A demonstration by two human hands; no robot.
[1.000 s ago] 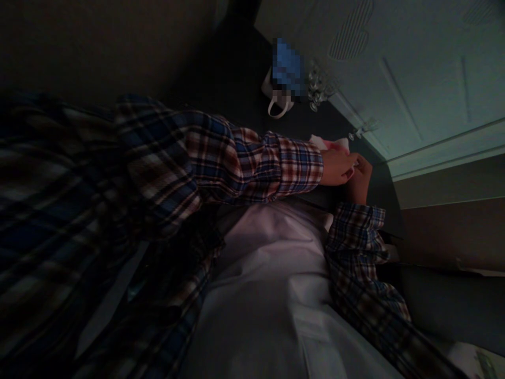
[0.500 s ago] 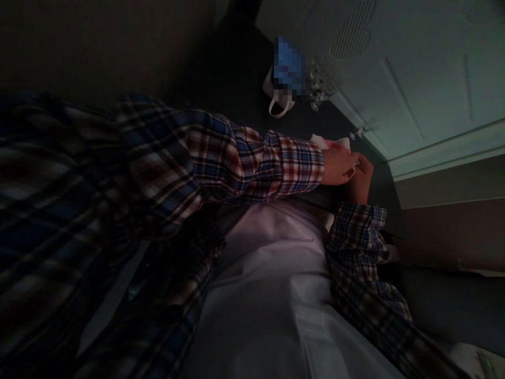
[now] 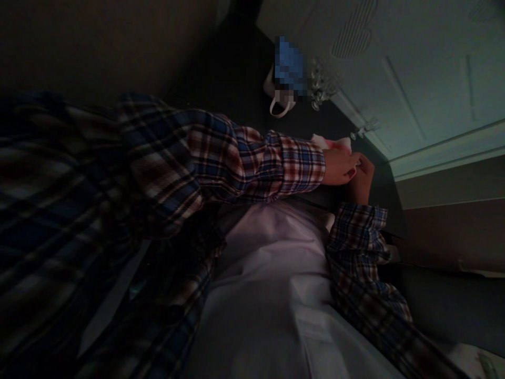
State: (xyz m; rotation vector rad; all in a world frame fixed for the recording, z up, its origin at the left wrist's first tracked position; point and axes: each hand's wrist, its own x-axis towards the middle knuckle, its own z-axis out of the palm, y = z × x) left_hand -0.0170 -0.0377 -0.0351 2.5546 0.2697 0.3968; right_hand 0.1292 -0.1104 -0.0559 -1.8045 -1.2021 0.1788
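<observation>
In the dim head view my left hand (image 3: 338,166), out of a plaid sleeve, meets my right hand (image 3: 363,171) over the dark tabletop. The fingers of both are bent and close together. A small pale bit shows between the fingertips, too small to name. Just beyond my left hand lies a soft-looking pink and white thing (image 3: 331,143), perhaps cloth or paper, partly covered by that hand. Whether either hand grips it is hidden.
A white mug-like container with a handle (image 3: 281,109) stands farther off, beside a blurred-out blue patch (image 3: 291,66). Several clear glasses (image 3: 321,84) are close by, and another glass (image 3: 365,129) is near the pale panelled door (image 3: 418,79). The dark table (image 3: 232,68) runs beneath.
Almost nothing differs. Both hands stay together in the same place, with only a very slight shift of the whole view.
</observation>
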